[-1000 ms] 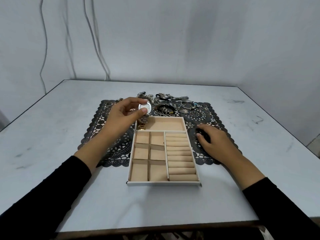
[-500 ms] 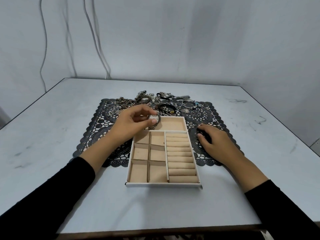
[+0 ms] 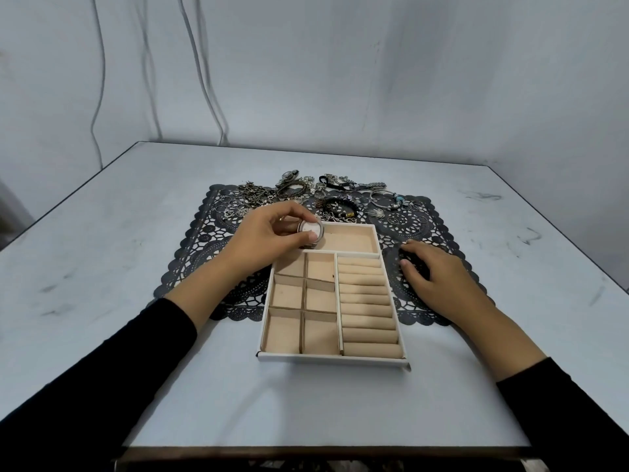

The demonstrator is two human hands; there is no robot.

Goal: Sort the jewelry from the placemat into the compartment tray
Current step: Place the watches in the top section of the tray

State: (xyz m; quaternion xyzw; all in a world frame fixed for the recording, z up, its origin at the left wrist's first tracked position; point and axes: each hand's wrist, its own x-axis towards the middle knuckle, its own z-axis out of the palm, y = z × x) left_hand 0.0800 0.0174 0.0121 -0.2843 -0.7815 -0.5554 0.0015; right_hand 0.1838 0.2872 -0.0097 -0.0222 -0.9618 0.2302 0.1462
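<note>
Head view: a watch [image 3: 310, 229] is gripped between thumb and fingers of the left hand [image 3: 269, 238] at the 11 o'clock corner of the compartment tray [image 3: 332, 358], over its wide far compartment. The right hand [image 3: 439, 284] is laid loose, holding nothing, on the placemat [image 3: 204, 243] at 3 o'clock of the tray. Jewelry [image 3: 306, 192] is heaped at 12 o'clock.

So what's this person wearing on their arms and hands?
Both arms are in plain black long sleeves; the left sleeve and right sleeve end partway up the forearms. The left hand and right hand are bare, no gloves.
</note>
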